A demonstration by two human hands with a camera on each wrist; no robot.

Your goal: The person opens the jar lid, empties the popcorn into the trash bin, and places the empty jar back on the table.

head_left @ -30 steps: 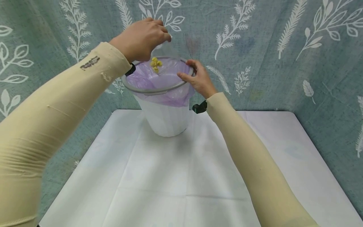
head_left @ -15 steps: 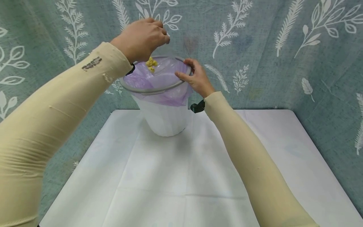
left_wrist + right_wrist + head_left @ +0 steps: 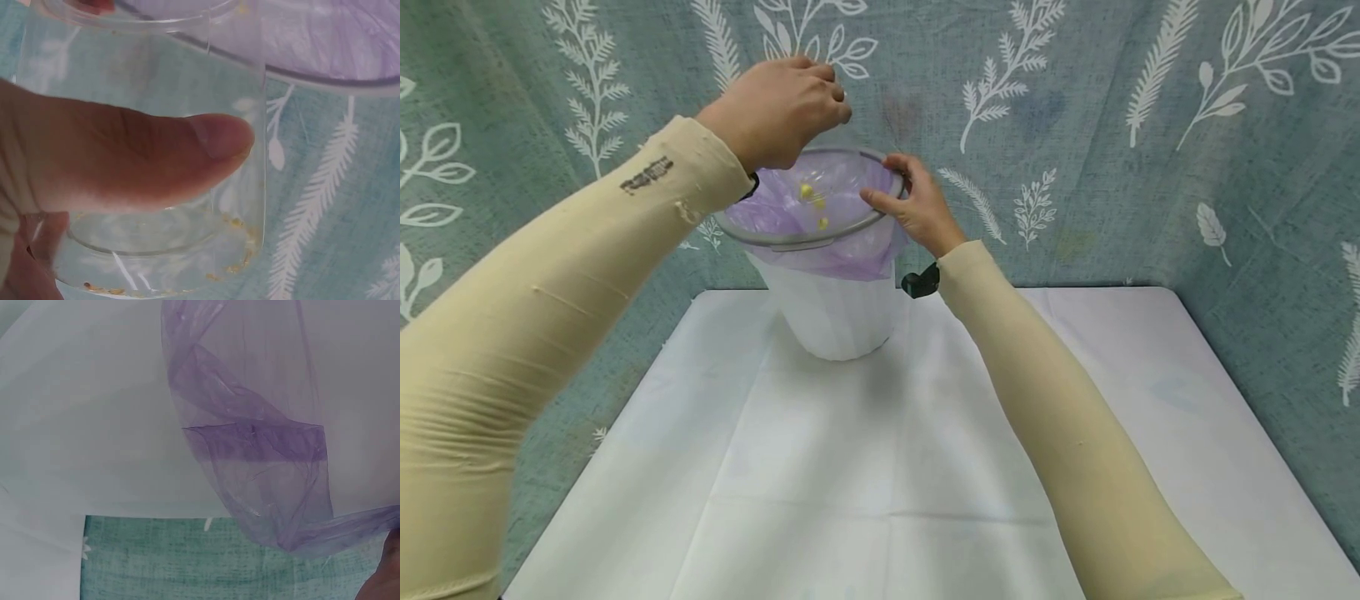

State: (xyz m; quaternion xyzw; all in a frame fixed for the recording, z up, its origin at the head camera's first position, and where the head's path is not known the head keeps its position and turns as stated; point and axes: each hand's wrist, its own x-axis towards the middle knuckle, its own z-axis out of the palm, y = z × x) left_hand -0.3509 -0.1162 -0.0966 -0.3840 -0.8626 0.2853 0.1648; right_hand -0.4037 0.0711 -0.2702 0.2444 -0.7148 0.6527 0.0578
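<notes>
My left hand [image 3: 782,112] is raised over the bin's far left side. It grips a clear, see-through jar [image 3: 150,69], its thumb lying across the wall in the left wrist view. Brown crumbs [image 3: 240,259] cling near the jar's base; in the head view the hand mostly hides it. Beneath, a few yellow bits [image 3: 807,192] show against the purple liner bag [image 3: 767,208] inside the white bin [image 3: 842,321]. The bin's grey rim [image 3: 808,242] holds the liner. My right hand [image 3: 925,208] grips the rim at the right, thumb inside and fingers at the outer edge.
The bin stands at the back of a table with a white cover [image 3: 880,467]. A green curtain [image 3: 1097,200] with white leaf prints hangs right behind and at both sides. Outside the bin, the liner's folded edge [image 3: 256,444] hangs down the wall.
The yellow clump by the left hand has come apart, and a few bits now show lower in the bin. My left hand has dipped slightly; the right keeps its grip on the rim.
</notes>
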